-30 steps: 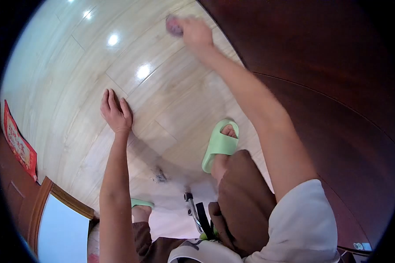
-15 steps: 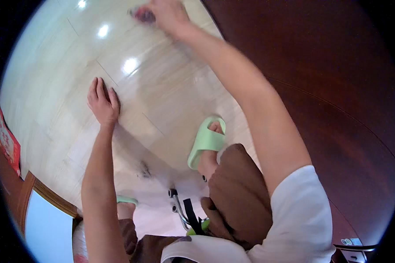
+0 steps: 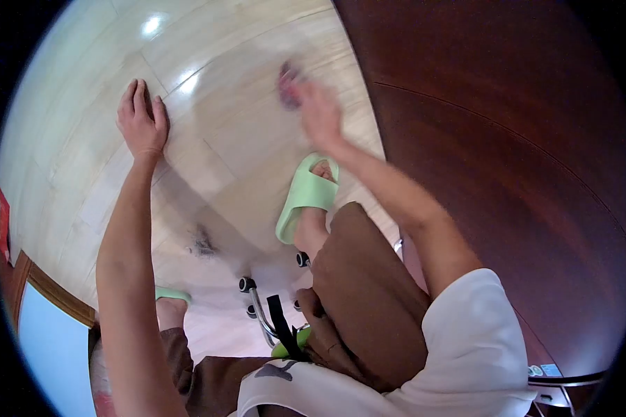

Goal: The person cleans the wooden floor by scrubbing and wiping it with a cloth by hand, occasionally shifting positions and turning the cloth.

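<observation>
While left hand [image 3: 143, 128] lay on floor [image 3: 247, 149], fingers together, thumb apart, seemingly a sound brace for reaching, right hand [image 3: 320, 117] held red thing [image 3: 289, 86] near slipper [image 3: 309, 190]; its fingers too blurred to read.

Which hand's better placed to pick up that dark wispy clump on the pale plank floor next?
Probably the left hand: it rests on the floor, seemingly empty and nearer the clump, while the right hand holds a blurred dark-red object.
</observation>
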